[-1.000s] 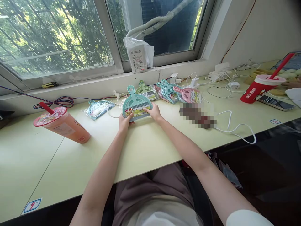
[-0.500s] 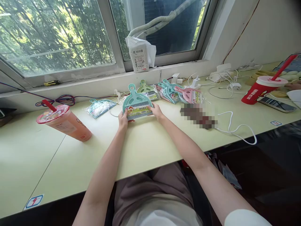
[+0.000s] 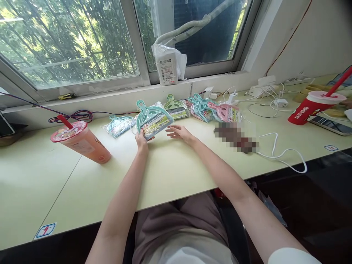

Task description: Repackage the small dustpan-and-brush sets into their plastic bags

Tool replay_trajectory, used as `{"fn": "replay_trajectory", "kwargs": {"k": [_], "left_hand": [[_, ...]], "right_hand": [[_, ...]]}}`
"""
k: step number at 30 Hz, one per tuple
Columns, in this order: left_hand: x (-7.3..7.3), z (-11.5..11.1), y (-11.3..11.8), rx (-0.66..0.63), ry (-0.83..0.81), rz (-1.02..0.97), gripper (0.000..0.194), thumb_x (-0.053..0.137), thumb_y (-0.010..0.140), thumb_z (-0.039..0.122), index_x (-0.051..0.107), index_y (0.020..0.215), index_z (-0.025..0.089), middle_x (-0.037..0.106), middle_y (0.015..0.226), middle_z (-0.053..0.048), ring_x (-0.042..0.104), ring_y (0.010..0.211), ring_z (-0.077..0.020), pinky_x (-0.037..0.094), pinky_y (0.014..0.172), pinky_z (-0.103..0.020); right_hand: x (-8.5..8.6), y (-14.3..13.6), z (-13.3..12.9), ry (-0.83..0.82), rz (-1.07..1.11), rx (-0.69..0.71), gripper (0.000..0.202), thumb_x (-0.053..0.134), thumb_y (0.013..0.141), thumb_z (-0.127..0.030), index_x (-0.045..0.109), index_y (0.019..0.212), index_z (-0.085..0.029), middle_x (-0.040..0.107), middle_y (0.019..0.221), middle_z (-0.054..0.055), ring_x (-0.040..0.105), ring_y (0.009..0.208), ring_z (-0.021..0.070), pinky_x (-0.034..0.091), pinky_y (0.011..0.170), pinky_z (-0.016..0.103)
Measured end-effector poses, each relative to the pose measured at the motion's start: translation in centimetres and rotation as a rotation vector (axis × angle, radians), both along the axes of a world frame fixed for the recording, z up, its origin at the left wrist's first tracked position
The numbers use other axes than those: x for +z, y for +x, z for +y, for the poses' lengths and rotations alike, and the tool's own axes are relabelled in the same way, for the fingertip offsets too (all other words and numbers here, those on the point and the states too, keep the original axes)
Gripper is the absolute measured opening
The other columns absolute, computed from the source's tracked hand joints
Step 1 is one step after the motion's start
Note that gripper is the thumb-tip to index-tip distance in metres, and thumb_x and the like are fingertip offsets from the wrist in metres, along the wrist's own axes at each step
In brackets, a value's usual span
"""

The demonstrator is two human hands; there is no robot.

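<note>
In the head view, a teal dustpan set (image 3: pixel 154 119), sealed in glossy clear film and crossed by a yellow printed label above dark bristles, is held by its lower left corner over the far half of the worktop. It is gripped between the thumb and fingers of the left hand (image 3: pixel 141 140); the right hand (image 3: pixel 181 132), fingers loosely spread and nothing grasped, is poised just beside its lower right side.

The pale yellow-green worktop (image 3: pixel 170 176) is set beneath a window (image 3: pixel 68 40) backed by foliage. Along its far edge are scattered a green set (image 3: pixel 176 106), another teal set (image 3: pixel 118 124) and a pink set (image 3: pixel 224 110). An orange drink (image 3: pixel 86 146) is stood towards the left, a red cup (image 3: pixel 308 108) towards the right.

The held set's looped handle is pointed at the far edge, angled left; its long axis is slanted, the broad lip being turned towards the front edge and right.
</note>
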State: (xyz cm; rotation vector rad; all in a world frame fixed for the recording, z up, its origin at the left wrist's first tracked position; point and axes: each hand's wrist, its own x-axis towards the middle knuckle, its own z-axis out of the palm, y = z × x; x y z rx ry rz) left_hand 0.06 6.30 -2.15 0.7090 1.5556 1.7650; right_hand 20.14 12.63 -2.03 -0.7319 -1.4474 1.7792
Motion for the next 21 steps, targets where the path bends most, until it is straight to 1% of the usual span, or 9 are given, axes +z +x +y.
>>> {"fn": "replay_trajectory", "kwargs": {"k": [3, 6, 8, 13, 16, 18, 19, 21], "left_hand": [[0.1, 0.0, 0.5, 0.079, 0.005, -0.024, 0.027, 0.047, 0.091, 0.034, 0.052, 0.108, 0.014, 0.063, 0.083, -0.004, 0.063, 0.048, -0.0111, 0.045, 0.041, -0.018], [0.1, 0.0, 1.3, 0.039, 0.009, -0.013, 0.025, 0.046, 0.091, 0.031, 0.053, 0.107, 0.013, 0.062, 0.079, -0.003, 0.063, 0.049, -0.0118, 0.044, 0.04, -0.017], [0.0, -0.1, 1.6, -0.001, 0.012, -0.011, 0.026, 0.046, 0.091, 0.032, 0.053, 0.108, 0.013, 0.063, 0.077, -0.002, 0.063, 0.048, -0.0111, 0.044, 0.04, -0.017], [-0.2, 0.0, 1.8, -0.121, -0.035, 0.002, 0.029, 0.049, 0.091, 0.037, 0.056, 0.104, 0.013, 0.065, 0.076, -0.003, 0.06, 0.046, -0.01, 0.043, 0.04, -0.017], [-0.3, 0.2, 1.8, -0.142, -0.057, -0.001, 0.036, 0.045, 0.092, 0.043, 0.06, 0.1, 0.012, 0.066, 0.08, -0.007, 0.06, 0.049, -0.0114, 0.045, 0.042, -0.02], [-0.5, 0.3, 1.5, -0.122, -0.035, -0.005, 0.041, 0.038, 0.094, 0.044, 0.061, 0.103, 0.012, 0.067, 0.088, -0.01, 0.062, 0.055, -0.0129, 0.047, 0.045, -0.023], [-0.6, 0.3, 1.3, -0.093, -0.017, 0.01, 0.041, 0.036, 0.094, 0.043, 0.06, 0.107, 0.013, 0.066, 0.093, -0.01, 0.063, 0.06, -0.0137, 0.048, 0.047, -0.024], [-0.9, 0.2, 0.4, 0.025, 0.002, 0.101, 0.034, 0.037, 0.094, 0.035, 0.057, 0.112, 0.015, 0.065, 0.104, -0.011, 0.065, 0.071, -0.0155, 0.052, 0.055, -0.026]], "right_hand": [[0.3, -0.4, -0.4, -0.003, -0.06, 0.014, 0.027, 0.065, 0.086, -0.04, 0.063, 0.102, -0.018, 0.072, 0.11, 0.011, 0.072, 0.077, 0.0172, 0.057, 0.068, 0.028], [0.4, -0.4, -0.6, -0.02, -0.072, -0.047, 0.016, 0.059, 0.09, -0.029, 0.064, 0.095, -0.014, 0.074, 0.101, 0.011, 0.07, 0.068, 0.0138, 0.053, 0.057, 0.022], [0.4, -0.4, -0.5, -0.029, -0.065, -0.097, 0.013, 0.058, 0.09, -0.024, 0.065, 0.089, -0.013, 0.075, 0.094, 0.01, 0.068, 0.063, 0.0119, 0.05, 0.052, 0.019], [0.4, -0.2, 0.0, -0.078, -0.044, -0.253, 0.01, 0.058, 0.087, -0.021, 0.065, 0.084, -0.014, 0.075, 0.084, 0.006, 0.068, 0.059, 0.0121, 0.046, 0.048, 0.019], [0.3, 0.0, 0.5, -0.105, -0.007, -0.35, 0.008, 0.059, 0.085, -0.019, 0.064, 0.081, -0.015, 0.073, 0.078, 0.004, 0.068, 0.058, 0.012, 0.044, 0.044, 0.017], [0.0, 0.4, 1.1, -0.098, 0.015, -0.412, 0.008, 0.061, 0.083, -0.016, 0.063, 0.077, -0.014, 0.071, 0.07, 0.002, 0.067, 0.055, 0.0113, 0.041, 0.042, 0.016], [-0.1, 0.7, 1.5, -0.09, 0.027, -0.446, 0.008, 0.061, 0.082, -0.015, 0.062, 0.074, -0.014, 0.07, 0.066, 0.002, 0.067, 0.053, 0.011, 0.041, 0.041, 0.015], [-0.6, 1.4, 2.5, -0.071, 0.056, -0.517, 0.011, 0.064, 0.08, -0.013, 0.059, 0.07, -0.014, 0.067, 0.06, 0.0, 0.065, 0.05, 0.0104, 0.041, 0.041, 0.015]]}}
